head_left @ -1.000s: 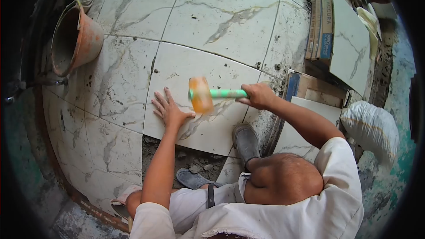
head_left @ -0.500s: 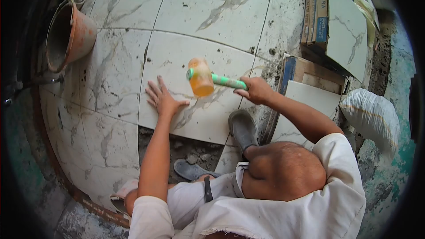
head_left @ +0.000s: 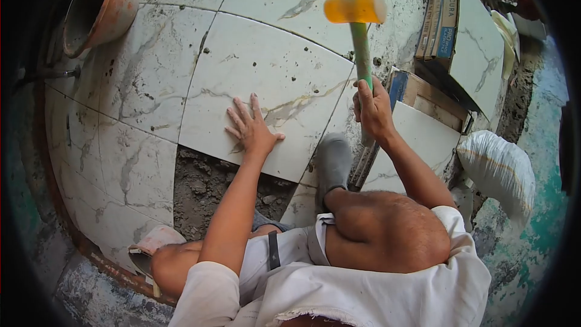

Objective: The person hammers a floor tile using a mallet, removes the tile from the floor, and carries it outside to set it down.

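Note:
My right hand (head_left: 374,111) is closed round the green handle of a rubber mallet (head_left: 356,9), whose amber head is raised above the floor. Flat on a white marble-patterned tile (head_left: 260,66) rests my left hand (head_left: 255,130), fingers spread, close to the tile's near edge. Gray veins and small dark crumbs mark the tile's surface. Just in front of that edge lies a patch of rough gray mortar (head_left: 203,184), partly hidden by my left forearm.
An orange bucket (head_left: 115,15) stands at the upper left. Tile boxes (head_left: 440,24) and a loose tile (head_left: 414,145) are on the right, beside a stuffed white sack (head_left: 499,166). Near my left knee sits another small bucket (head_left: 158,238). My gray boot (head_left: 334,163) is beside the tile.
The mallet has risen away from the tile and swung right, its handle now upright in view. My left hand has shifted right and nearer along the tile, still spread.

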Action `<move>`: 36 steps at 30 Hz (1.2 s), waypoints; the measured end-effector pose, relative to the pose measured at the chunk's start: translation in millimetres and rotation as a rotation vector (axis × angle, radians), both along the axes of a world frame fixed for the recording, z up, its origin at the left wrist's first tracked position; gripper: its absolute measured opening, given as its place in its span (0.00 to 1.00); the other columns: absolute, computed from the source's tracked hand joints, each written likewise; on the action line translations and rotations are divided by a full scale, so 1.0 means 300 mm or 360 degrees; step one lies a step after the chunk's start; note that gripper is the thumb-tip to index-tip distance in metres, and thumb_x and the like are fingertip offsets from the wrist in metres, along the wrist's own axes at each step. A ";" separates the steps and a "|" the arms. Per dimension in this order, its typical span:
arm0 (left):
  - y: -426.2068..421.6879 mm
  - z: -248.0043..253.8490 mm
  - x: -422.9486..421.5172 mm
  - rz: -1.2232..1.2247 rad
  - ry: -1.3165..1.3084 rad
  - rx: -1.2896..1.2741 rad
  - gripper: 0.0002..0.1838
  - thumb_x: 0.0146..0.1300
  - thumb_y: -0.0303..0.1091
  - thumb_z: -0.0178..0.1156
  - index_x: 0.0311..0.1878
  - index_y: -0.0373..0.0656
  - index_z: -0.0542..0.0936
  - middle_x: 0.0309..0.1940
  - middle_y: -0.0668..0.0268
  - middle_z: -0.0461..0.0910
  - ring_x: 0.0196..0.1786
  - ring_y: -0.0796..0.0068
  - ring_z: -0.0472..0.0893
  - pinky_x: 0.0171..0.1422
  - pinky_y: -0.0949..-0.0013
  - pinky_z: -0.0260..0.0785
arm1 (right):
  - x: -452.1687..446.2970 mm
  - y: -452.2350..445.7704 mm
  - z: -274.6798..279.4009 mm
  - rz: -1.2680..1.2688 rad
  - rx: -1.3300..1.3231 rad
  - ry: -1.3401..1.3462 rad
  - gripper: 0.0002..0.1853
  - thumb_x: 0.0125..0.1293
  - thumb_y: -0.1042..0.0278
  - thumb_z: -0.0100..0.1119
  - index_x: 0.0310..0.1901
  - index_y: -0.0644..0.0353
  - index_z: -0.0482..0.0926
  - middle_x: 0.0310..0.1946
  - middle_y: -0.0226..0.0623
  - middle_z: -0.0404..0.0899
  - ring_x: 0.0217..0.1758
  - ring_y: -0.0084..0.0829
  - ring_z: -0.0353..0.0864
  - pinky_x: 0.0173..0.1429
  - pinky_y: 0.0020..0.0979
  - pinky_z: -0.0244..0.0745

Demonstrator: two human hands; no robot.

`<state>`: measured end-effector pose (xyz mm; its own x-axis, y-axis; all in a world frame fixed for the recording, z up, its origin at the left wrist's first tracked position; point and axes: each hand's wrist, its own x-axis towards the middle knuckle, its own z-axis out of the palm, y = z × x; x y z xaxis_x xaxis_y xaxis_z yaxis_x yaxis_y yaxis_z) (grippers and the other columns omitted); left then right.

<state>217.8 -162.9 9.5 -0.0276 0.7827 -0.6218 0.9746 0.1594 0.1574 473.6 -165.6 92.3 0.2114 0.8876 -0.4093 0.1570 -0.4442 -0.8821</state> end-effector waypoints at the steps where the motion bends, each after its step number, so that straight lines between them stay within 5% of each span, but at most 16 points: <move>1: 0.000 0.001 0.000 0.0017 -0.0002 -0.0002 0.74 0.33 0.51 0.82 0.79 0.59 0.39 0.79 0.49 0.29 0.79 0.38 0.32 0.73 0.25 0.36 | -0.012 -0.012 0.003 -0.0070 0.0059 0.0046 0.17 0.75 0.51 0.50 0.42 0.60 0.69 0.20 0.26 0.67 0.16 0.16 0.66 0.19 0.21 0.62; 3: 0.007 0.006 0.001 0.0007 0.0014 -0.0029 0.74 0.33 0.51 0.82 0.79 0.59 0.39 0.79 0.49 0.28 0.79 0.38 0.32 0.73 0.25 0.35 | -0.004 -0.053 -0.054 -0.0148 0.0164 0.0192 0.17 0.73 0.52 0.55 0.44 0.60 0.69 0.19 0.25 0.68 0.15 0.16 0.67 0.19 0.22 0.65; 4: -0.006 0.009 -0.001 0.0019 0.0010 -0.0040 0.74 0.33 0.51 0.82 0.79 0.59 0.39 0.79 0.49 0.28 0.79 0.38 0.32 0.73 0.25 0.35 | -0.015 -0.095 -0.087 -0.0197 0.0030 0.0198 0.18 0.73 0.50 0.54 0.40 0.61 0.71 0.19 0.28 0.71 0.16 0.19 0.68 0.22 0.25 0.66; 6: 0.006 0.008 0.003 0.0011 0.0015 -0.0021 0.74 0.34 0.51 0.82 0.79 0.59 0.38 0.79 0.49 0.28 0.79 0.38 0.31 0.74 0.26 0.35 | 0.000 -0.178 -0.199 0.0220 -0.0289 -0.0474 0.21 0.73 0.47 0.52 0.35 0.61 0.72 0.20 0.31 0.73 0.18 0.21 0.68 0.25 0.29 0.67; 8: 0.016 0.013 0.007 -0.0002 0.0016 -0.0039 0.74 0.34 0.51 0.82 0.79 0.59 0.38 0.79 0.49 0.28 0.79 0.38 0.31 0.74 0.26 0.35 | -0.015 -0.165 -0.193 0.0297 -0.0616 -0.0279 0.24 0.72 0.44 0.52 0.31 0.61 0.73 0.19 0.32 0.73 0.21 0.23 0.69 0.29 0.31 0.67; 12: 0.006 0.003 0.007 -0.0022 0.0033 -0.0025 0.75 0.32 0.50 0.82 0.79 0.59 0.38 0.79 0.48 0.28 0.79 0.38 0.32 0.73 0.26 0.36 | -0.045 -0.124 -0.117 -0.0103 -0.0301 0.0121 0.23 0.70 0.47 0.55 0.31 0.63 0.72 0.16 0.30 0.71 0.22 0.24 0.71 0.29 0.31 0.68; 16: 0.018 0.014 0.024 0.0001 0.0033 0.0004 0.76 0.31 0.50 0.83 0.79 0.59 0.38 0.79 0.47 0.29 0.79 0.37 0.32 0.73 0.26 0.38 | -0.014 -0.156 -0.206 0.0272 -0.0433 -0.0461 0.24 0.70 0.45 0.53 0.37 0.65 0.76 0.24 0.47 0.76 0.30 0.42 0.77 0.39 0.40 0.72; 20: 0.021 0.015 0.040 0.0000 0.0121 -0.0072 0.74 0.32 0.50 0.82 0.79 0.56 0.40 0.79 0.47 0.30 0.80 0.41 0.33 0.75 0.29 0.38 | -0.026 -0.127 -0.138 0.0017 -0.0371 -0.0268 0.26 0.70 0.43 0.52 0.38 0.66 0.77 0.28 0.53 0.78 0.35 0.50 0.79 0.44 0.44 0.72; 25: 0.178 -0.018 0.113 -0.0547 0.0009 0.0387 0.72 0.32 0.53 0.81 0.79 0.48 0.46 0.80 0.53 0.34 0.81 0.48 0.36 0.78 0.36 0.34 | 0.001 -0.093 -0.145 0.0081 -0.0260 -0.0455 0.26 0.71 0.44 0.52 0.36 0.67 0.76 0.27 0.55 0.78 0.33 0.55 0.79 0.40 0.46 0.72; 29: 0.441 0.043 0.176 -0.0880 0.0028 0.0372 0.75 0.28 0.54 0.82 0.78 0.46 0.46 0.80 0.56 0.37 0.81 0.48 0.37 0.79 0.38 0.35 | -0.003 -0.063 -0.022 0.0021 0.0050 -0.0386 0.24 0.71 0.46 0.53 0.37 0.66 0.75 0.23 0.54 0.76 0.29 0.56 0.79 0.36 0.45 0.72; 32: 0.574 0.010 0.172 -0.1209 0.0100 0.0264 0.77 0.24 0.56 0.82 0.79 0.48 0.45 0.80 0.56 0.41 0.80 0.50 0.43 0.79 0.42 0.40 | 0.026 -0.085 -0.094 0.0152 0.0247 -0.0392 0.22 0.70 0.47 0.55 0.38 0.64 0.74 0.25 0.54 0.78 0.31 0.55 0.80 0.36 0.47 0.73; 36: 0.608 -0.026 0.135 -0.1346 0.0105 0.0242 0.83 0.16 0.59 0.82 0.79 0.48 0.43 0.80 0.59 0.40 0.80 0.52 0.44 0.80 0.48 0.45 | 0.045 -0.042 -0.155 0.0716 -0.0501 -0.0861 0.21 0.67 0.47 0.58 0.37 0.61 0.74 0.30 0.49 0.81 0.33 0.54 0.81 0.37 0.49 0.76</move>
<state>258.4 19.6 1.6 0.5700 0.6311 -0.5262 0.7641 -0.6426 0.0570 487.0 -178.2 45.9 0.1003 0.7941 -0.5995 0.7552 -0.4530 -0.4737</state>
